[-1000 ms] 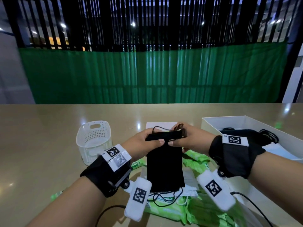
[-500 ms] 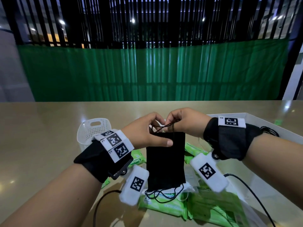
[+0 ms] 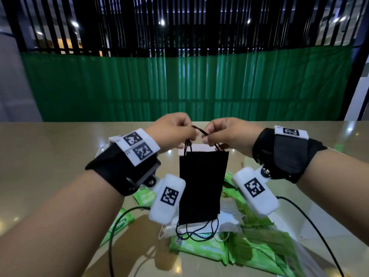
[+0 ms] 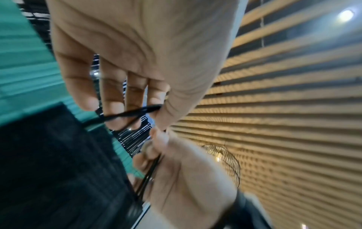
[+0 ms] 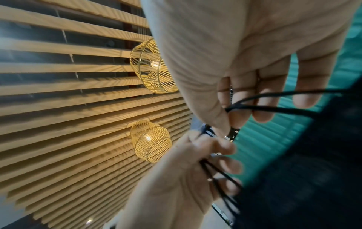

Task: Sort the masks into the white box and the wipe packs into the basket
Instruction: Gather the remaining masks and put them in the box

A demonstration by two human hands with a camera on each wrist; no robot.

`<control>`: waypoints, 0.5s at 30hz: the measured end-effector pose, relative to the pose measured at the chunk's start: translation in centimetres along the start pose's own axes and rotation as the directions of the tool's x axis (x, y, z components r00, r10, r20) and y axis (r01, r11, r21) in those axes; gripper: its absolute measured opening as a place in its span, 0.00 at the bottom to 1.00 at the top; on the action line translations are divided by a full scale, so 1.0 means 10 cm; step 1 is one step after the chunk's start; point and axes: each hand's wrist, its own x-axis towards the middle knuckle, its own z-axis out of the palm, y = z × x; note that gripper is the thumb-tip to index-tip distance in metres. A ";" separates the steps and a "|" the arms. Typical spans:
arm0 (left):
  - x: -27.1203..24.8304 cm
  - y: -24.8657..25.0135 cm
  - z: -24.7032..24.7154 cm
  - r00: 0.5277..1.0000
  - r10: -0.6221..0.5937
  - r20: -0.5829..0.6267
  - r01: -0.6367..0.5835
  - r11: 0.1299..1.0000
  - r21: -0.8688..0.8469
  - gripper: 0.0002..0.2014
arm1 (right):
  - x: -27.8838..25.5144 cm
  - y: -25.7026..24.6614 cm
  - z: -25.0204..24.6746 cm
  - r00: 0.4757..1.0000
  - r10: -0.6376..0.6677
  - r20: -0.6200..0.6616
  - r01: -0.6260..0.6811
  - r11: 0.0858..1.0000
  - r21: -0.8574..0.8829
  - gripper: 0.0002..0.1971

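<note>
A black mask hangs upright above the table, held up by its black ear loops. My left hand pinches one loop and my right hand pinches the other, knuckles almost touching. The left wrist view shows thumb and finger of the left hand closed on the cord, with the mask below. In the right wrist view the right hand pinches its cord beside the mask. Green wipe packs and white masks lie underneath.
More green wipe packs lie under my left forearm. A sliver of the white basket peeks out behind the left wrist, and a corner of the white box shows below the right wrist. Black cables trail across the tan table.
Both hands rose with the black mask. They went from gripping its top edge to pinching its ear loops, so the mask now hangs free above the pile.
</note>
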 end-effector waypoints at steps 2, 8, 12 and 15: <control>0.04 0.06 -0.05 1.000 -0.021 -0.003 0.020 0.992 -0.122 0.14 | -0.02 0.16 0.05 0.996 0.057 0.069 -0.057 0.998 -0.014 0.08; 0.07 0.26 -0.04 1.000 -0.020 0.008 0.022 0.938 -0.345 0.12 | -0.08 0.51 0.42 0.969 0.128 0.210 -0.135 0.991 0.022 0.21; 0.08 0.26 -0.12 1.000 -0.016 0.005 0.017 0.975 -0.223 0.12 | -0.06 0.58 0.56 0.971 0.115 0.208 -0.138 0.985 0.102 0.46; 0.08 0.23 -0.18 1.000 -0.017 -0.017 0.012 0.971 -0.238 0.11 | -0.09 0.62 0.60 0.977 0.123 0.174 -0.112 0.991 -0.070 0.38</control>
